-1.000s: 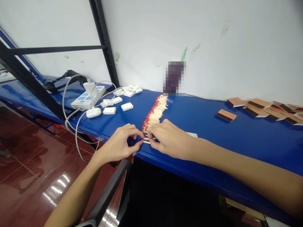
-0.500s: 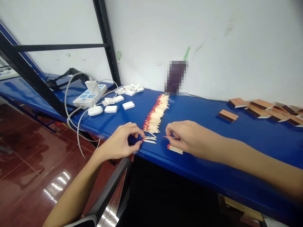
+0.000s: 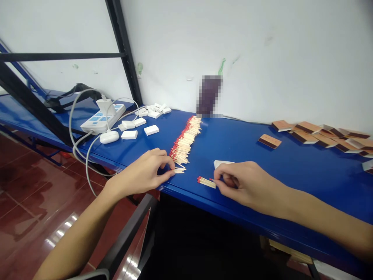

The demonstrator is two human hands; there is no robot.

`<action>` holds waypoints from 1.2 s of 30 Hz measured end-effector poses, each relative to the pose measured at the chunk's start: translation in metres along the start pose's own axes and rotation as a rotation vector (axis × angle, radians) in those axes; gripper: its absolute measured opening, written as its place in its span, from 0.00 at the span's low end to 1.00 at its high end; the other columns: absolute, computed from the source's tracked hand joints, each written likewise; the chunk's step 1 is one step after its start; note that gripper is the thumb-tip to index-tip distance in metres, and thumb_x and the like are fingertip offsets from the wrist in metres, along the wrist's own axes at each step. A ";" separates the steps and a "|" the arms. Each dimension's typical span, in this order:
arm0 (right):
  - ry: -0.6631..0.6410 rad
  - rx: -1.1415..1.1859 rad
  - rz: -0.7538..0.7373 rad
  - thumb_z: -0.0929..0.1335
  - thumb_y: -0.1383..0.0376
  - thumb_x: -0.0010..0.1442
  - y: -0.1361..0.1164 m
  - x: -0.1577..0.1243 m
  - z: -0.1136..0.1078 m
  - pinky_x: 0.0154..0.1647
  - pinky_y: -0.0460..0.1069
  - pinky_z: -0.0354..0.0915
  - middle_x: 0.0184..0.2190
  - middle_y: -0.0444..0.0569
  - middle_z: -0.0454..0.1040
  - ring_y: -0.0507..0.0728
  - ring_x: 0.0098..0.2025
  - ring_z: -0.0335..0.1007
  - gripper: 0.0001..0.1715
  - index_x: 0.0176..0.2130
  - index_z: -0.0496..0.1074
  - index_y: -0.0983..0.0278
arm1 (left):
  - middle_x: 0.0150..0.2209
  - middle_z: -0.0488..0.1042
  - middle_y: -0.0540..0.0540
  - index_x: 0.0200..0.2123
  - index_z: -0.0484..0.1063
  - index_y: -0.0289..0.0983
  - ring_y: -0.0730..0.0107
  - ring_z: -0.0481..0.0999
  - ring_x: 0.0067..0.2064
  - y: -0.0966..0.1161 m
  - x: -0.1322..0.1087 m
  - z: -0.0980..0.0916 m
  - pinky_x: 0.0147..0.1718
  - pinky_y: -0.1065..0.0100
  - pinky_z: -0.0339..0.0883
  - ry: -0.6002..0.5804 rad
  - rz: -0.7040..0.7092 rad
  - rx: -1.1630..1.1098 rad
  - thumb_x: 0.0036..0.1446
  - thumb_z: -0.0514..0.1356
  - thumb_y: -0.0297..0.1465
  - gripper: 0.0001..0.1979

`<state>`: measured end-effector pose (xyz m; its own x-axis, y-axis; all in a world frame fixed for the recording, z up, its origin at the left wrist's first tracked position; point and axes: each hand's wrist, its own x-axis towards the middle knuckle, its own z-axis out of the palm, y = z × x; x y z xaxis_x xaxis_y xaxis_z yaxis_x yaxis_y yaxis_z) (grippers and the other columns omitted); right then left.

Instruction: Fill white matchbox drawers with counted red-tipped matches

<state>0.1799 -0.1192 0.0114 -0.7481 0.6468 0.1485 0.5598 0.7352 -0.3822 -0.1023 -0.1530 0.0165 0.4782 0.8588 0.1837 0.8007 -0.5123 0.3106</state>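
Observation:
A long row of red-headed matchsticks (image 3: 184,142) runs from the wall toward the front edge of the blue table. At its near end my left hand (image 3: 153,167) is closed in a pinch on the head ends of a few loose matchsticks (image 3: 180,170). My right hand (image 3: 243,184) pinches a single matchstick, whose red tip shows past the fingers. Just left of those fingertips lies a small bundle of matchsticks (image 3: 206,182), heads to the left. Partly hidden behind my right hand is a small white box (image 3: 223,162).
Orange-brown matchbox sleeves (image 3: 317,134) are piled at the right, one sleeve (image 3: 269,141) apart from them. White small boxes (image 3: 151,130) lie at the left by a power strip (image 3: 103,118) with looping cables. A black metal frame (image 3: 122,50) rises there.
My right hand has moved nearer to the table's front edge and to the right side of the small bundle, still pinching a matchstick. The white box behind it has come into view.

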 end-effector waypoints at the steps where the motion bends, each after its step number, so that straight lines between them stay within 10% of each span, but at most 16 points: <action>1: -0.008 0.006 -0.006 0.64 0.66 0.62 -0.004 0.002 0.003 0.24 0.45 0.57 0.21 0.40 0.65 0.49 0.21 0.59 0.07 0.30 0.68 0.61 | 0.33 0.71 0.49 0.36 0.75 0.40 0.67 0.70 0.37 0.002 0.002 -0.002 0.38 0.65 0.62 -0.023 0.001 0.021 0.64 0.57 0.35 0.08; 26: -0.202 0.035 0.135 0.63 0.58 0.67 0.001 0.000 -0.014 0.19 0.46 0.56 0.22 0.42 0.68 0.51 0.22 0.62 0.13 0.31 0.71 0.59 | 0.35 0.75 0.49 0.34 0.73 0.38 0.69 0.72 0.34 0.019 0.045 -0.019 0.34 0.69 0.61 -0.391 0.149 0.092 0.61 0.58 0.28 0.04; 36: -0.201 -0.352 0.077 0.57 0.64 0.70 0.023 -0.039 -0.016 0.26 0.51 0.52 0.30 0.46 0.73 0.55 0.25 0.68 0.11 0.36 0.64 0.61 | 0.33 0.70 0.46 0.32 0.68 0.35 0.65 0.68 0.34 0.047 0.064 0.007 0.36 0.64 0.60 -0.244 0.335 0.323 0.64 0.54 0.29 0.08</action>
<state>0.2273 -0.1241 0.0110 -0.7344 0.6759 -0.0626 0.6786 0.7332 -0.0448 -0.0315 -0.1219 0.0358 0.7664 0.6423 -0.0110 0.6415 -0.7661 -0.0385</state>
